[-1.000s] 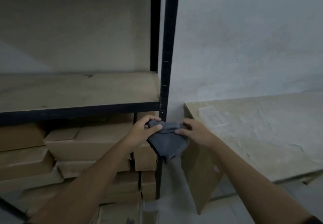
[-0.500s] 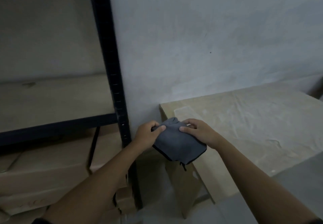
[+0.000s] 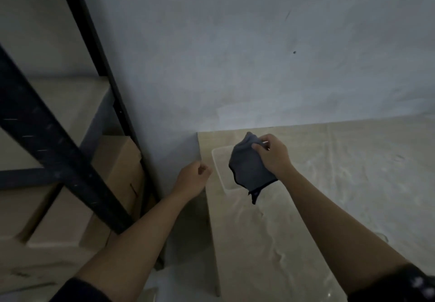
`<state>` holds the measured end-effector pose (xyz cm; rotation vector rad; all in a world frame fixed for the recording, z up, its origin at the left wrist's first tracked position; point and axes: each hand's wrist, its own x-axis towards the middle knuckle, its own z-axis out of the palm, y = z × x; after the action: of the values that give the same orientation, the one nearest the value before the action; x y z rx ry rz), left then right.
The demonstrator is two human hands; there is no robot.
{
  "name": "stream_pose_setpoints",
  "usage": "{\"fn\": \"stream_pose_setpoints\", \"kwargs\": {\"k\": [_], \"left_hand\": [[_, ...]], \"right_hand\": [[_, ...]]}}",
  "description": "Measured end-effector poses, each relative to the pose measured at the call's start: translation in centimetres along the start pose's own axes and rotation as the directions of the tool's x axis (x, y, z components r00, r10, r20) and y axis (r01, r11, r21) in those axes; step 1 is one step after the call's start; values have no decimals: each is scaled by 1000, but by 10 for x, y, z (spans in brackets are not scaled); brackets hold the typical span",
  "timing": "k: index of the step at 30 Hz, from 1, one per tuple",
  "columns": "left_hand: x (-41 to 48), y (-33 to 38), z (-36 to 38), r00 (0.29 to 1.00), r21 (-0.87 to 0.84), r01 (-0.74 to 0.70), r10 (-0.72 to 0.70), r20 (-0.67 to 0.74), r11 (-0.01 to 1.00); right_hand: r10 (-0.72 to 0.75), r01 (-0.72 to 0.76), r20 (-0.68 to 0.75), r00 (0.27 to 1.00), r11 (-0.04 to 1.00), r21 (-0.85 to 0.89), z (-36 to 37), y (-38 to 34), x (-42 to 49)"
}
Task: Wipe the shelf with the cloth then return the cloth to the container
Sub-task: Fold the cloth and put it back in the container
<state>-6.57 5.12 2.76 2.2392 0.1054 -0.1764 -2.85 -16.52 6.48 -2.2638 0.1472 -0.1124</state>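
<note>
My right hand (image 3: 274, 154) grips the folded grey cloth (image 3: 248, 168) and holds it just above a shallow clear container (image 3: 217, 160) that stands at the left corner of a pale wooden table (image 3: 329, 184). A loose corner of the cloth hangs down. My left hand (image 3: 195, 178) is off the cloth, loosely closed on nothing, by the table's left edge. The black metal shelf frame (image 3: 58, 151) with its wooden shelf board (image 3: 70, 104) is at the left.
Cardboard boxes (image 3: 70, 207) are stacked under the shelf board. A grey wall (image 3: 235, 54) rises behind the table. A narrow gap of floor lies between the shelf post and the table's side panel.
The view swung right from the shelf to the table. My left hand let go of the cloth, and my right hand carried it over the clear container.
</note>
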Motion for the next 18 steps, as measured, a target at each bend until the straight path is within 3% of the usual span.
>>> {"fn": "stream_pose_setpoints", "kwargs": {"k": [4, 8, 12, 15, 18], "left_hand": [[20, -7, 26, 997, -27, 80, -79, 13, 996], [37, -16, 45, 988, -78, 153, -153, 8, 985], [49, -25, 61, 976, -99, 216, -215, 28, 971], [52, -27, 70, 971, -78, 239, -237, 38, 968], [51, -28, 75, 975, -65, 223, -222, 18, 973]], "right_hand": [[14, -16, 30, 999, 997, 72, 27, 8, 36], [133, -147, 115, 985, 980, 132, 57, 32, 50], [65, -32, 155, 986, 978, -204, 77, 59, 48], [-88, 129, 104, 991, 851, -510, 86, 66, 42], [-170, 252, 200, 965, 811, -528, 96, 68, 37]]}}
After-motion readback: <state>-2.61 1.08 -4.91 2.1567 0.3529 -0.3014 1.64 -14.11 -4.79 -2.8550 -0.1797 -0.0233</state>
